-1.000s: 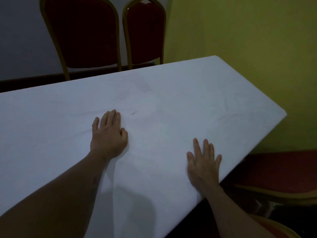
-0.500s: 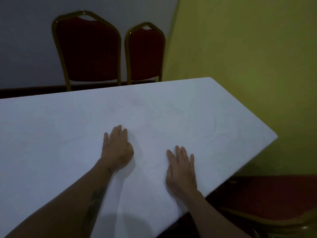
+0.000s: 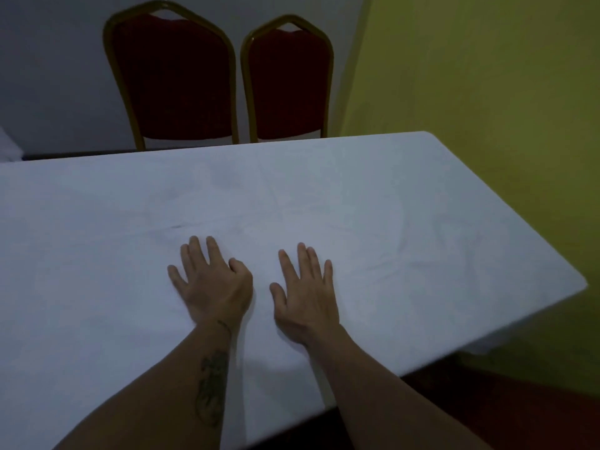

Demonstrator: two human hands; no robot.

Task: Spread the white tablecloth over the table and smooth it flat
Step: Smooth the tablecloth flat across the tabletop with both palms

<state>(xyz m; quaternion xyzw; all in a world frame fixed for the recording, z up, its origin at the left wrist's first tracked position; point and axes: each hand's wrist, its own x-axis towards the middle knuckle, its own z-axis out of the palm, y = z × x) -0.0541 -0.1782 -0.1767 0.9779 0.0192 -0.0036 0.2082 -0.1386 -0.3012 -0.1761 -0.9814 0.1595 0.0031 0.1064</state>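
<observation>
Cloth [image 3: 357, 196] already covers the desk, hanging over its edges. Left grip [image 3: 212, 287] and right grip [image 3: 305, 295] lie released, palms flat on it, side by side. Faint creases [image 3: 402, 222] toward the right corner probably need smoothing yet.

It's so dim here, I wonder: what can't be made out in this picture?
Head view:
The table: covered by the white tablecloth.
Tablecloth's left end: cut off by the frame edge.
Palms of left hand and right hand: face down.
Seats and legs of the red chairs: behind the table.
The forearm tattoo: too dim to read.
</observation>
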